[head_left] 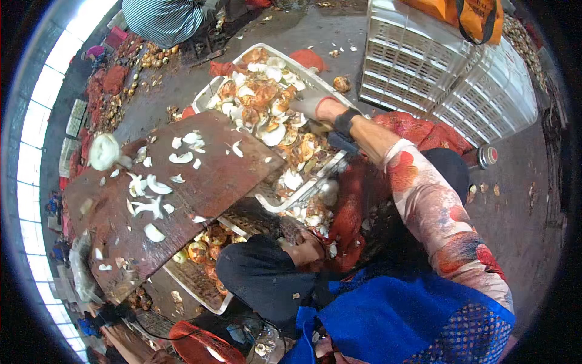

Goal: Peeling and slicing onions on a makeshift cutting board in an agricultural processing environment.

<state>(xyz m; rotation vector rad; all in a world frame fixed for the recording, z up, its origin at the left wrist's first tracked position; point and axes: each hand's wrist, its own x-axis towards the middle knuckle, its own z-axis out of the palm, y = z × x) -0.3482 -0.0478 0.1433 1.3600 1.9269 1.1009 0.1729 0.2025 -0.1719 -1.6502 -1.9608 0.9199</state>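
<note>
My right hand [310,104], in a pale glove, reaches over a white plastic crate [201,100] heaped with onion skins and white onion pieces [267,97]. It touches the heap at the far right side; its fingers are blurred and partly hidden. At the near left edge of a worn reddish-brown board [200,142] is my left hand [85,270], also gloved and smeared, its grip unclear. Several white onion pieces [156,188] lie scattered on the board. A round white onion [104,151] appears blurred at the board's far left side.
Below the board, a second crate [194,294] holds brown onions [199,252]. Red mesh sacks [348,224] lie beside my legs. Stacked white crates [418,67] stand far right, an orange bag [479,18] on top. A person in stripes [160,21] is at the far left.
</note>
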